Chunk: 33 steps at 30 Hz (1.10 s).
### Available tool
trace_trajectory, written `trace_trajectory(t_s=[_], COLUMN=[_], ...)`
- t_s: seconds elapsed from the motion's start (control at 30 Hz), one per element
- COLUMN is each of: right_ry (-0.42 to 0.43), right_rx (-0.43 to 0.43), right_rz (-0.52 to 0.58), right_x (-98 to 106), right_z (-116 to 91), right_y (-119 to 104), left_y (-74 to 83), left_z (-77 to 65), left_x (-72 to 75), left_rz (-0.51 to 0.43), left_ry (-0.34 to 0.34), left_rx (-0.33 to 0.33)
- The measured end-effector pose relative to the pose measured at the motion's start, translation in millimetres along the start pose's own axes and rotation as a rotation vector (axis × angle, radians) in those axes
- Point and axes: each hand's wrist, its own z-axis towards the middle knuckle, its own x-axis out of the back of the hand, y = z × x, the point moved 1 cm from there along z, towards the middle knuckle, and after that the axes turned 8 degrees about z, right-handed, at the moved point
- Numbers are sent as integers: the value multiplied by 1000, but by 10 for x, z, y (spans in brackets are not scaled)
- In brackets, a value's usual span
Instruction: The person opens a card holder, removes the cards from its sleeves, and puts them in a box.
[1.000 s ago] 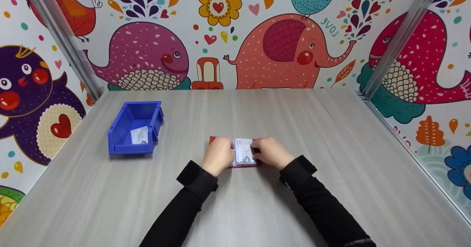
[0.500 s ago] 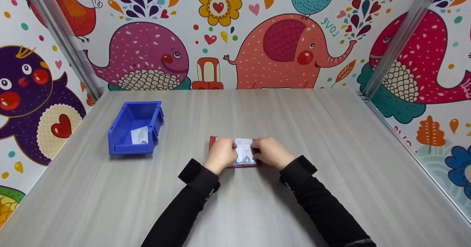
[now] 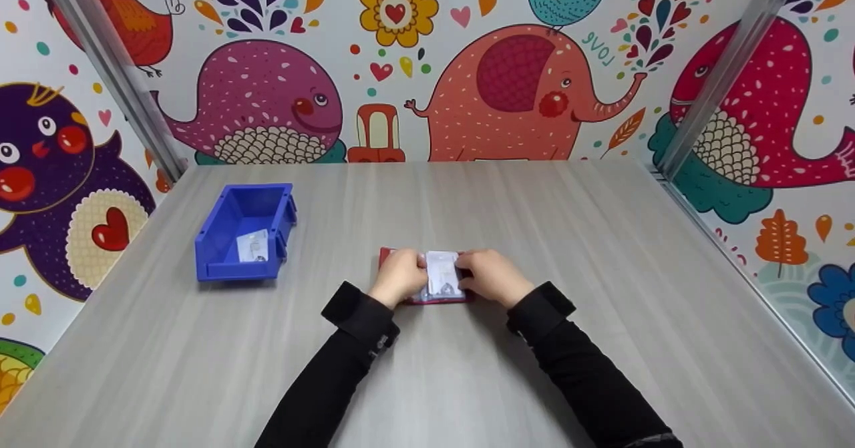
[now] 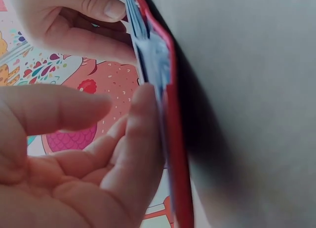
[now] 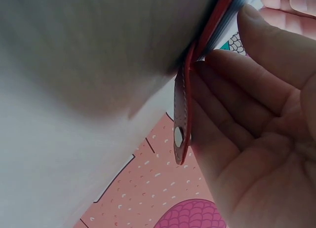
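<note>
A red card holder [image 3: 385,256] with clear plastic sleeves lies spread on the table between both hands, a white card [image 3: 442,273] showing on its upper sleeve. My left hand [image 3: 401,276] rests over its left part. In the left wrist view one left fingertip [image 4: 144,92] touches the sleeve edges, while the thumb stands apart from them. At the right edge my right hand [image 3: 493,274] holds the holder, its thumb on the sleeves and its other fingers curved against the edge. A red strap [image 5: 183,114] with a metal snap sticks out beside those fingers in the right wrist view.
To the left on the table stands a blue plastic bin [image 3: 235,271] with a white card [image 3: 254,246] inside. Walls printed with cartoon animals border the wood-grain table [image 3: 601,234] at the back and sides, with metal posts [image 3: 728,74] at the corners.
My left hand slides slightly right over the sleeves, then a little back left, baring more of the sleeve's lower part. The right hand, holder and bin stay in place.
</note>
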Motion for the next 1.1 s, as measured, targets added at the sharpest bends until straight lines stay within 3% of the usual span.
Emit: trace_trajectory(t_s=[0.3, 0.53, 0.87, 1.1], right_ry=[-14, -21, -27, -29], right_rx=[-19, -38, -30, -31], right_rz=[-2, -16, -36, -24], right_x=[6, 6, 15, 19], right_z=[-6, -12, -10, -12], right_y=[-10, -17, -32, -36], left_y=[9, 11, 32, 21], left_z=[55, 76, 67, 78], left_x=[6, -4, -26, -30], left_rz=[6, 7, 30, -7], left_ry=[-92, -119, -74, -65], left_rx=[66, 98, 93, 78])
